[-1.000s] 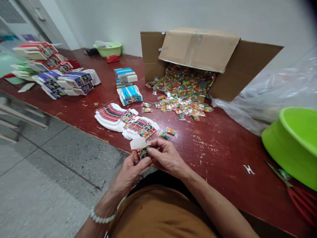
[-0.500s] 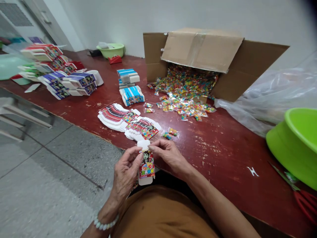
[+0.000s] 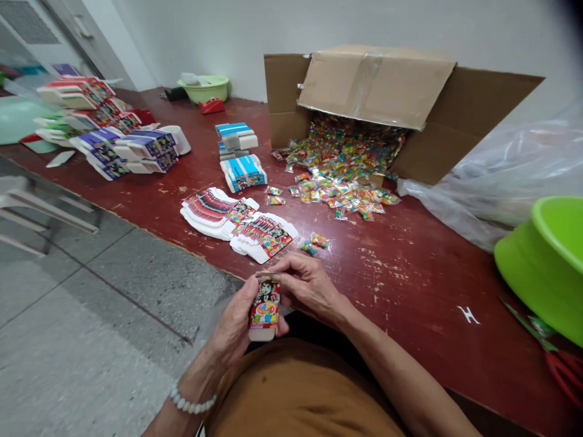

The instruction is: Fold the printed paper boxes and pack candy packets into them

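A small red printed carton (image 3: 264, 308) stands upright in front of my body, just off the near edge of the dark red table (image 3: 410, 273). My left hand (image 3: 237, 328) is wrapped round its left side and back. My right hand (image 3: 305, 282) is closed over its top end, fingertips pressing on the top flap. Two fanned piles of flat red cartons (image 3: 239, 226) lie on the table just beyond my hands. A small clear packet of coloured sweets (image 3: 314, 244) lies beside them, close to my right hand.
A cardboard box (image 3: 387, 103) on its side spills many sweet packets (image 3: 341, 182) onto the table. Blue cartons (image 3: 241, 164) and stacked finished boxes (image 3: 100, 127) lie to the left. A green basin (image 3: 546, 261), red scissors (image 3: 560, 364) and clear plastic sheet (image 3: 501, 176) are at right.
The carton's white top flap stood open; now my right hand has folded it down and covers the top. My left hand has closed further round the carton.
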A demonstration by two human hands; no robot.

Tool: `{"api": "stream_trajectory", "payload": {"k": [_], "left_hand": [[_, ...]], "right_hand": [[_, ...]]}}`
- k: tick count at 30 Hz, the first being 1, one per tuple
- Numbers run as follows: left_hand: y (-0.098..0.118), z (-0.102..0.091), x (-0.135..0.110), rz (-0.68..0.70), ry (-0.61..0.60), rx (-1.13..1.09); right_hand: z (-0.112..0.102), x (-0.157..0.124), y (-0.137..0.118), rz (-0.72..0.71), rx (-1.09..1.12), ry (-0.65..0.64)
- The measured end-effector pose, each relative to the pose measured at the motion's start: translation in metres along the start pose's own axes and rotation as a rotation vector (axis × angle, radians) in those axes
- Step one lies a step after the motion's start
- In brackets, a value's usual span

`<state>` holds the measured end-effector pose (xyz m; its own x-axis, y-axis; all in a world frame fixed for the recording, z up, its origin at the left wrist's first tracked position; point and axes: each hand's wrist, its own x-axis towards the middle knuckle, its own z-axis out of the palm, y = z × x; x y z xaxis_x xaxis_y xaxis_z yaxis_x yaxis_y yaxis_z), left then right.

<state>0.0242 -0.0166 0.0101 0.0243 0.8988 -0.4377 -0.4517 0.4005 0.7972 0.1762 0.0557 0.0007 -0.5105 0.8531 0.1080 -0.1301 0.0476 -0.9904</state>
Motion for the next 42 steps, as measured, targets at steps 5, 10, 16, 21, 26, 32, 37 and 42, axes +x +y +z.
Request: {"api": "stream_trajectory", "payload": {"k": [5, 10, 16, 21, 26, 32, 37, 42], "left_hand": [[-0.003, 0.001, 0.003, -0.081, -0.017, -0.001], [-0.004, -0.002, 0.005, 0.03, -0.053, 0.143], [-0.009, -0.013, 0.009, 0.076, -0.045, 0.252], [-0.011, -0.009, 0.011, 0.052, -0.049, 0.172], [-0.027, 0.0, 0.008, 0.024, -0.064, 0.11], [-0.045, -0.009, -0.01, -0.208, -0.052, -0.132], [-0.035, -0.064, -0.013, -0.121, -0.061, 0.267], [-0.025, -0.107, -0.006, -0.247, -0.298, 0.605]], "right_hand": [[-0.001, 0.004, -0.004, 0.183, 0.055, -0.098], [0.006, 0.011, -0.012, 0.346, 0.349, -0.034], [0.001, 0.006, -0.018, 0.23, 0.169, -0.037], [-0.012, 0.001, -0.024, -0.071, -0.141, -0.282], [-0.026, 0.002, -0.021, -0.228, -0.685, -0.304], [-0.087, 0.021, -0.003, 0.088, -1.0, 0.287], [-0.119, 0.026, 0.012, 0.247, -0.932, 0.422], [-0.116, 0.025, 0.01, 0.214, -0.745, 0.458]]}}
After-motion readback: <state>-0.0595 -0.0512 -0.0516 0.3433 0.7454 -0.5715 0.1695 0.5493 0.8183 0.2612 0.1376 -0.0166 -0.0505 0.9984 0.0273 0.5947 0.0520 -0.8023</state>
